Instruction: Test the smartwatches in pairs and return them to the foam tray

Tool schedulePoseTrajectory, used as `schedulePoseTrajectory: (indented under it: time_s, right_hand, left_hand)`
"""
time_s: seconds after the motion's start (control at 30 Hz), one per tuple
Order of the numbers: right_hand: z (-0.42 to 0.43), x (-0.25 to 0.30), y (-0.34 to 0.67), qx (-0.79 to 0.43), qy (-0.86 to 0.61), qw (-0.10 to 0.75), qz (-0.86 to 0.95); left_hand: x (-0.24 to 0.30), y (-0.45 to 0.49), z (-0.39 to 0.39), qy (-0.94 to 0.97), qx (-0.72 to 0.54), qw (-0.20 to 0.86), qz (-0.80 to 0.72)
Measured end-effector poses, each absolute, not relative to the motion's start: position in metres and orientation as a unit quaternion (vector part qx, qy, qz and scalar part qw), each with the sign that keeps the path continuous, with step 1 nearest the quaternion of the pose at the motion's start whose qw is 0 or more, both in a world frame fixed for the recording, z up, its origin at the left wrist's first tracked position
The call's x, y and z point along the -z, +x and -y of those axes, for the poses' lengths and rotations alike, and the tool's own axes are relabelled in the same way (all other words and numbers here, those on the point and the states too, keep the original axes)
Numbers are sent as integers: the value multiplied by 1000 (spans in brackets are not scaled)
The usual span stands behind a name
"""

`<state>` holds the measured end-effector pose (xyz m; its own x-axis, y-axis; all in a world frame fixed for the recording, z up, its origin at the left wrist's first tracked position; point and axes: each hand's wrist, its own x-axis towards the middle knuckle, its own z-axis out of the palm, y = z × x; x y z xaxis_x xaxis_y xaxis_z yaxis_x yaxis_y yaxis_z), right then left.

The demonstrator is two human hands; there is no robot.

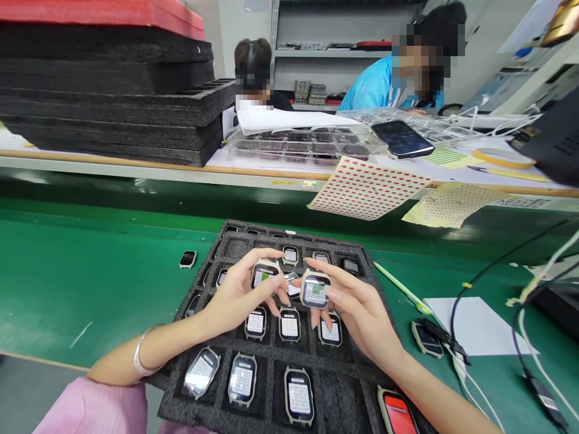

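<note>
My left hand (246,289) grips a smartwatch body (263,274) without a strap, its lit screen partly under my thumb. In my right hand (357,304) is a second smartwatch (315,290), its screen showing a green patch. Both are held side by side above a black foam tray (266,357). Several more watches sit in the tray's pockets, many with white grid screens, such as the watch (299,395) at the front. A watch with a red screen (398,413) lies at the tray's front right, near my right forearm.
A lone watch (188,259) lies on the green table (90,283) at left. At right are a cabled watch (427,339), white paper (474,325) and a green pen (402,288). The shelf behind holds stacked foam trays (113,102), a phone (401,138) and sticker sheets (368,188). Two people are beyond.
</note>
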<state>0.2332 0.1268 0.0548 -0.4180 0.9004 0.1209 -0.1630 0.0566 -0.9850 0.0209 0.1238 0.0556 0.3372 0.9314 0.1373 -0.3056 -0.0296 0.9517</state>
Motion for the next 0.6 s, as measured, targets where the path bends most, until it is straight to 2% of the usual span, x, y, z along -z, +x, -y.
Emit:
schedulePoseTrajectory:
  time_s: [0.1,0.4,0.53,0.6]
  right_hand:
    - [-127,-56,234,-630,-287,409,594]
    - [-127,-57,229,-600,-322,383,624]
    - [-142,-55,224,-612,-316,326,647]
    - [-162,-50,218,-579,-324,294,688]
  left_hand:
    - [-55,20,-126,518,-493,629,-305]
    - [-49,13,-125,510,-504,636,-284]
    - [-42,6,-126,508,-496,635,-304]
    - [-37,1,-127,513,-487,635,-310]
